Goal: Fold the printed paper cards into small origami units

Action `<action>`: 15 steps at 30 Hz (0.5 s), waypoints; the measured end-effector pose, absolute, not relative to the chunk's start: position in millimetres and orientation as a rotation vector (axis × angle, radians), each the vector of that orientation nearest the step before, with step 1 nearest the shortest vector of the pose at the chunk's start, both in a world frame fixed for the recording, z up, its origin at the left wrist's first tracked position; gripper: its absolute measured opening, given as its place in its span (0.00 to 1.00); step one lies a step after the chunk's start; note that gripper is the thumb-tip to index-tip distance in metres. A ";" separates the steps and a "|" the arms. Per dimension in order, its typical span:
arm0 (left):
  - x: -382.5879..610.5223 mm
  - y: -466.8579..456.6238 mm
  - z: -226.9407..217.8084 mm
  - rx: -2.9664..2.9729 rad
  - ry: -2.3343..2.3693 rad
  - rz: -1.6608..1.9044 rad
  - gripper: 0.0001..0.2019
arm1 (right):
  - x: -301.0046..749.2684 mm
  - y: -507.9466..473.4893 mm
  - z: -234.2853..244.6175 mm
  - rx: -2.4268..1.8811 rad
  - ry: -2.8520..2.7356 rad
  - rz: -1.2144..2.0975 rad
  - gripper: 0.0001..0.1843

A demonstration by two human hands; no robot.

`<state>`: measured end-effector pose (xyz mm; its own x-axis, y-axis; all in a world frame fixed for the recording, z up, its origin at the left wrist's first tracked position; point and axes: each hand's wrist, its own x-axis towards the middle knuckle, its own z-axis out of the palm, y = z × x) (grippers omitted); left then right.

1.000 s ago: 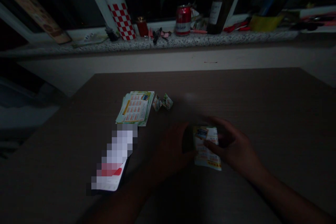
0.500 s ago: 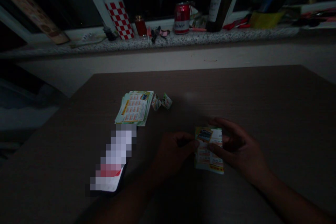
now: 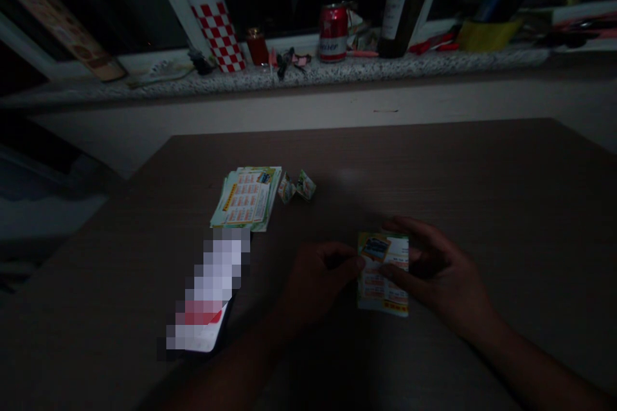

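Note:
Between my hands is a small printed paper sheet point(image 3: 383, 286), with a picture at its upper left and rows of print below. My left hand point(image 3: 321, 276) pinches its left edge between thumb and forefinger. My right hand point(image 3: 441, 276) grips it from the right, thumb on the front face and the other fingers behind, partly hidden. A stack of similar printed sheets point(image 3: 248, 199) lies to the left on the table. Beside the stack sit two small folded paper pieces point(image 3: 305, 185), close together.
A phone point(image 3: 207, 295) with a lit, blurred screen lies on the brown table point(image 3: 457, 167) left of my hands. Behind, the stone windowsill point(image 3: 260, 80) bears a red can point(image 3: 333, 32), a checkered bottle point(image 3: 219, 29), a dark bottle point(image 3: 394, 19) and a yellow container point(image 3: 489, 35).
The held sheet's lower right corner has shifted slightly up and left. Both hands keep nearly the same place and grip; the other things lie as before.

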<state>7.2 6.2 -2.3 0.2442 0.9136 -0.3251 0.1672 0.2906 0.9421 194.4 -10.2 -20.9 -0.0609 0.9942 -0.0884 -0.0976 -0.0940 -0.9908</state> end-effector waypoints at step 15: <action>7.0 5.7 -2.6 1.193 1.217 0.733 0.08 | 194.2 -8.7 -21.8 -1.174 -1.168 1.295 0.30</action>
